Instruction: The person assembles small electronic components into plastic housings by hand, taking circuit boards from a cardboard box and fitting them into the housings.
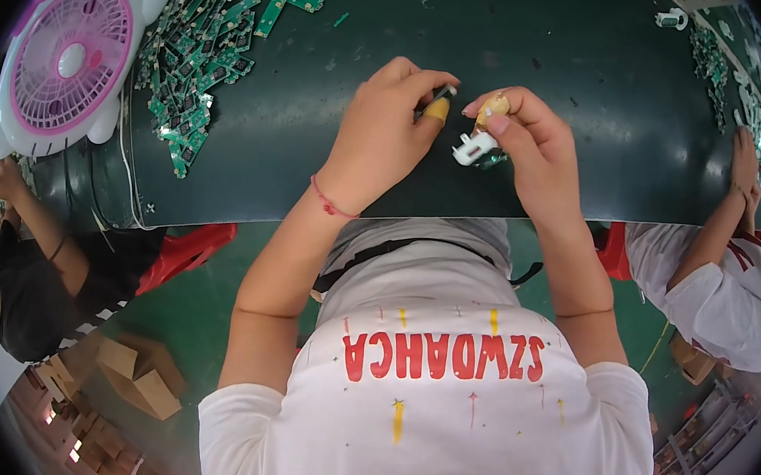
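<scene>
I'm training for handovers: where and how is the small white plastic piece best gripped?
Probably take the white plastic piece by its lower-left end, coming from the left: that end juts free, while the right hand holds its upper-right side. Its small size suggests a light pinch.

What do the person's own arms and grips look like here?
Short white sleeves leave both forearms bare. A thin red bracelet circles the left wrist. The left grip has a yellow thumb cover; the right grip, a yellowish finger cover.
</scene>
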The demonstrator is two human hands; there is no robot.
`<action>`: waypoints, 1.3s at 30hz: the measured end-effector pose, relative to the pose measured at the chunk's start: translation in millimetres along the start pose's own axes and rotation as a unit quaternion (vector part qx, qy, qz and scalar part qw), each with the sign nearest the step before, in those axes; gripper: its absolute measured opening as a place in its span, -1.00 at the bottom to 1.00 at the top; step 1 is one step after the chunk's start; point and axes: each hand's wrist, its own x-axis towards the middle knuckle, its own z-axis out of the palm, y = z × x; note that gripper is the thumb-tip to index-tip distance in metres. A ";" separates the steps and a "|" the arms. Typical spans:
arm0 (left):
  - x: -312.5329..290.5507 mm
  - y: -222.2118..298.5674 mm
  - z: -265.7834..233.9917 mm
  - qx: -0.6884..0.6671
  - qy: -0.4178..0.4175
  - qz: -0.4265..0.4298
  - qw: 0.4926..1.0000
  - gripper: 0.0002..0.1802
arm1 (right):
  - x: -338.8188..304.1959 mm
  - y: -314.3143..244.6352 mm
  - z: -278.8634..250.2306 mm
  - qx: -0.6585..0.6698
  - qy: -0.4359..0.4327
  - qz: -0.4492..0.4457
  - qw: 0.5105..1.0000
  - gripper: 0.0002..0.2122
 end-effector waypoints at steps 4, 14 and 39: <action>-1.1 14.3 -1.8 -0.304 0.086 0.034 0.948 -0.76 | 3.7 -1.4 -7.7 0.105 -0.056 0.046 0.992 -0.83; -9.6 13.1 -14.3 -0.376 -0.056 -0.103 0.919 -0.75 | 3.7 -9.0 -5.5 -0.154 -0.074 0.056 0.984 -0.83; -10.2 27.8 -2.5 -0.120 0.193 0.190 0.955 -0.47 | 6.2 -28.8 16.3 0.108 -0.078 0.051 0.990 -0.82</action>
